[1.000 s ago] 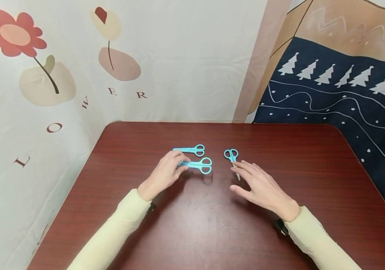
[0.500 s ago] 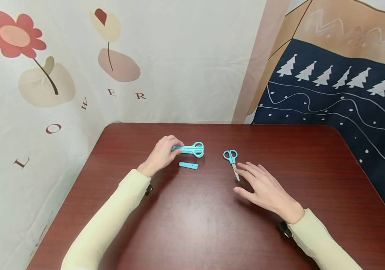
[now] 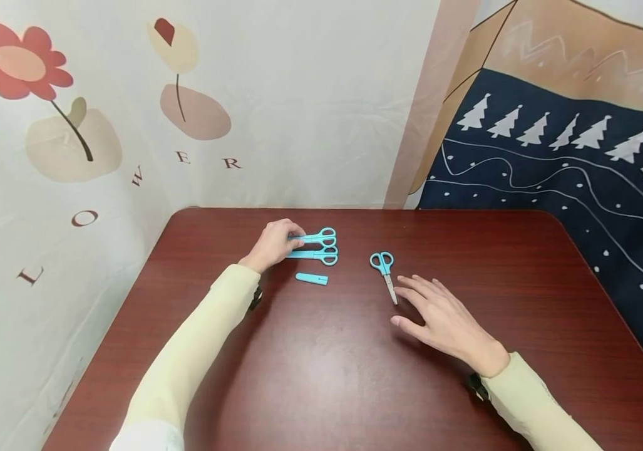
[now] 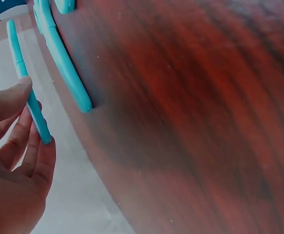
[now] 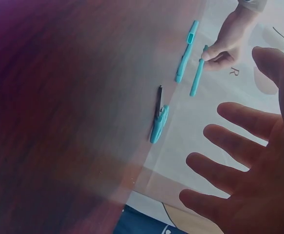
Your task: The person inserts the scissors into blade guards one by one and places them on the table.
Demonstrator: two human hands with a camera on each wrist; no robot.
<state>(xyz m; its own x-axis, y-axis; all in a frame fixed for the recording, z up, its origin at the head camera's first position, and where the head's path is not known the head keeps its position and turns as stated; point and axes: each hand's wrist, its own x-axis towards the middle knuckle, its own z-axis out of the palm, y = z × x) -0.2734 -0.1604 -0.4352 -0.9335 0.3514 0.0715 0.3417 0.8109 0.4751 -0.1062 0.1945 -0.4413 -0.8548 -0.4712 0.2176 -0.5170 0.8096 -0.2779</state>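
Note:
In the head view my left hand (image 3: 275,244) pinches a pair of scissors (image 3: 321,237), light blue, its blades covered by a blue sheath. The left wrist view shows thumb and fingers on the sheathed end, with these scissors (image 4: 17,53) raised above the table. Just nearer lies a second pair of sheathed scissors (image 3: 321,255). A loose blue blade sheath (image 3: 312,279) lies in front of that. To the right is a third pair of scissors (image 3: 383,266) with bare metal blades. My right hand (image 3: 445,322) hovers beside the blade tip, fingers spread, holding nothing.
A dark red wooden table (image 3: 310,376) with rounded far corners bears everything. Behind it hangs a pale cloth (image 3: 310,125) with printed flowers and letters. At the right is a navy cloth (image 3: 552,163) with white trees.
My left hand has carried the sheathed scissors away from me, past the second pair, so the loose sheath now shows. My right hand has drifted slightly right and stays spread.

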